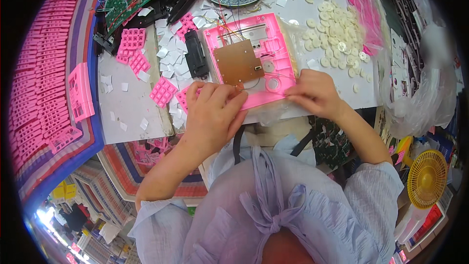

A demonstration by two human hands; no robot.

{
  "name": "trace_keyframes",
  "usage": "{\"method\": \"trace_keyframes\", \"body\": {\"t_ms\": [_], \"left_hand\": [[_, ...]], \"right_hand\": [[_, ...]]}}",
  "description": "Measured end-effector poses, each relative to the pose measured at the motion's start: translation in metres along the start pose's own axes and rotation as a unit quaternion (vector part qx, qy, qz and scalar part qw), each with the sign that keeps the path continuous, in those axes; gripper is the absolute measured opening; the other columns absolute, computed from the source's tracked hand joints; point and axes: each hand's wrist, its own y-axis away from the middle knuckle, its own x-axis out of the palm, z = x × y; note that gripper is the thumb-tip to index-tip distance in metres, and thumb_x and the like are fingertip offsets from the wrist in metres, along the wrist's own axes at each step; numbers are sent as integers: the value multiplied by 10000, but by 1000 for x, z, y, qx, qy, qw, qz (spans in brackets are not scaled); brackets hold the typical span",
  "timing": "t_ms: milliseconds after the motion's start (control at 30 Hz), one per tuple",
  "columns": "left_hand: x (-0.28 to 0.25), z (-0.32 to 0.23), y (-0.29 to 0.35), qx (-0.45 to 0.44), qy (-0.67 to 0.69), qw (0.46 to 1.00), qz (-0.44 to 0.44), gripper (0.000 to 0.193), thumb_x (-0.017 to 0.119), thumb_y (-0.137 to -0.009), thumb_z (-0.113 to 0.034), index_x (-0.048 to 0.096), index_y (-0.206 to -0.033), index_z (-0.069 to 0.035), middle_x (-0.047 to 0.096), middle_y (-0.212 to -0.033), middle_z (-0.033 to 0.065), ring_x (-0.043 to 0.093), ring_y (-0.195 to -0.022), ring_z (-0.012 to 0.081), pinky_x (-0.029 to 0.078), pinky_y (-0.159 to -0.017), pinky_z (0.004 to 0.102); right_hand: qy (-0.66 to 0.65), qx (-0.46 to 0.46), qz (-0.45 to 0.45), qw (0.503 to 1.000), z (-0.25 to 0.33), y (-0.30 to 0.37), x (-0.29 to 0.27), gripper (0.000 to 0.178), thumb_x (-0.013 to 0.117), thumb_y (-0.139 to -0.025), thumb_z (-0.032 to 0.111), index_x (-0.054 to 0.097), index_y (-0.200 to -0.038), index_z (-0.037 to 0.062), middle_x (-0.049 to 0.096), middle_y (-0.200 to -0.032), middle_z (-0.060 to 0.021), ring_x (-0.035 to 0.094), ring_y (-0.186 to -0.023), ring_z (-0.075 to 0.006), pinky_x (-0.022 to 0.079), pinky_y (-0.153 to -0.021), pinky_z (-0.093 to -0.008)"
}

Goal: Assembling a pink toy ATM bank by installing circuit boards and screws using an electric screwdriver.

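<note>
A pink casing bearing a brown circuit board lies by the table's near edge. Left hand: fingers bent beside the board; right hand: fingers nearly together at the casing's corner; grips indiscernible.

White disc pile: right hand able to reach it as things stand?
Likely yes: the white discs lie just beyond the right hand on the tabletop, nothing solid seen between, though that hand is at the pink casing's corner.
</note>
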Motion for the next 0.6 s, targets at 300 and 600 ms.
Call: {"method": "trace_keyframes", "body": {"t_ms": [300,600], "left_hand": [[3,-21,-2,-27,-7,999,27,430,795,-768,-218,671,-1176,-166,607,-1118,15,563,-996,227,353,-935,478],[42,-41,-11,94,-63,993,31,597,740,-778,-316,626,-1300,-51,581,-1219,42,534,-1096,201,328,-999,489]], "right_hand": [[41,-21,-46,998,-5,14,8,205,831,-768,115,756,-954,72,570,-686,-35,525,-595,-219,404,-521,-347],[263,6,15,965,40,25,6,381,747,-792,67,715,-1171,67,518,-650,-16,527,-583,-188,413,-492,-325]]}}
